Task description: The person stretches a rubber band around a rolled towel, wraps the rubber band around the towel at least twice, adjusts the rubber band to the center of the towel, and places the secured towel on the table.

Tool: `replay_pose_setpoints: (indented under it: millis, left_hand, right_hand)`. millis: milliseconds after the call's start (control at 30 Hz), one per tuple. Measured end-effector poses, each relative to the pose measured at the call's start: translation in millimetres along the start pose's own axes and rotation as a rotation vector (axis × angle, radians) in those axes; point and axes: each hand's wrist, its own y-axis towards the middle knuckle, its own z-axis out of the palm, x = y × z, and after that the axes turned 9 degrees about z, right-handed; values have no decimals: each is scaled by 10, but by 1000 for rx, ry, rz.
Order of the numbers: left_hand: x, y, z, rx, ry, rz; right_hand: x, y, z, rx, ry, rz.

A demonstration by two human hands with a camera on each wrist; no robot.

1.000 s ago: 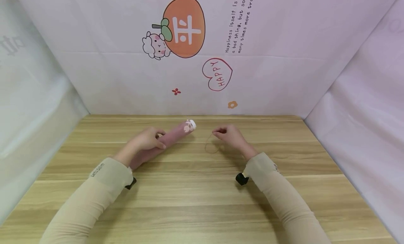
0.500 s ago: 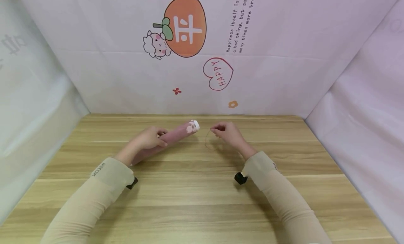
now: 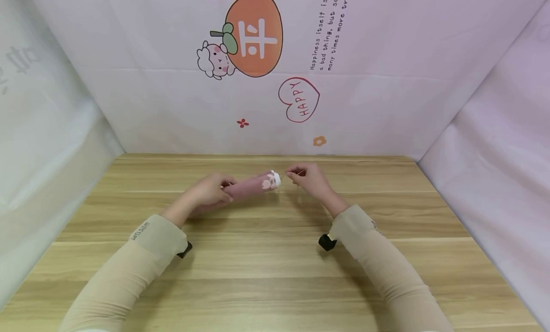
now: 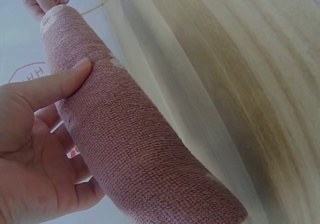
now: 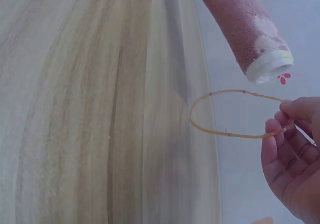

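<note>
A dusty-pink towel (image 3: 249,188), rolled into a long tube with a white end and pale flower pattern, slants over the table. My left hand (image 3: 210,190) grips it around the middle; in the left wrist view the thumb lies along the terry towel roll (image 4: 125,129) with the fingers beneath. My right hand (image 3: 311,180) pinches a thin yellowish rubber band (image 5: 230,133) between thumb and fingers. The band hangs as an open loop near the towel's white end (image 5: 270,64), apart from it in the right wrist view.
The wooden table (image 3: 266,274) spreads beneath both arms. A white printed cloth (image 3: 172,108) rises behind its far edge, and more white cloth hangs at both sides. A small black wrist device (image 3: 328,242) sits below the right cuff.
The left hand has moved the rolled towel rightward, its white end now close to the right hand. The right hand has shifted slightly left and up, still pinching the rubber band.
</note>
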Motion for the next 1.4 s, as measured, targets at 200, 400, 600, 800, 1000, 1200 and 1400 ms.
replay_pose_setpoints:
  millis: [200,400,600,800,1000,1200,1400]
  left_hand:
    - [-41,7,30,3,-10,14]
    - [-87,19,68,8,-17,5]
    - [-111,28,79,5,-21,-24]
    - [-119,45,83,22,-5,-16]
    - [-120,64,110,39,-3,-29]
    - [-115,70,125,38,2,-29]
    - [-116,78,122,34,-4,-30]
  right_hand:
    - [5,-6,26,-23,8,-18]
    - [24,-1,60,-51,15,-19]
    - [42,14,111,-57,40,-12]
    - [81,8,155,-70,56,-17]
    - [106,13,199,-75,54,-26]
    - [145,8,218,-69,52,-35]
    - [170,5,224,-71,52,-42]
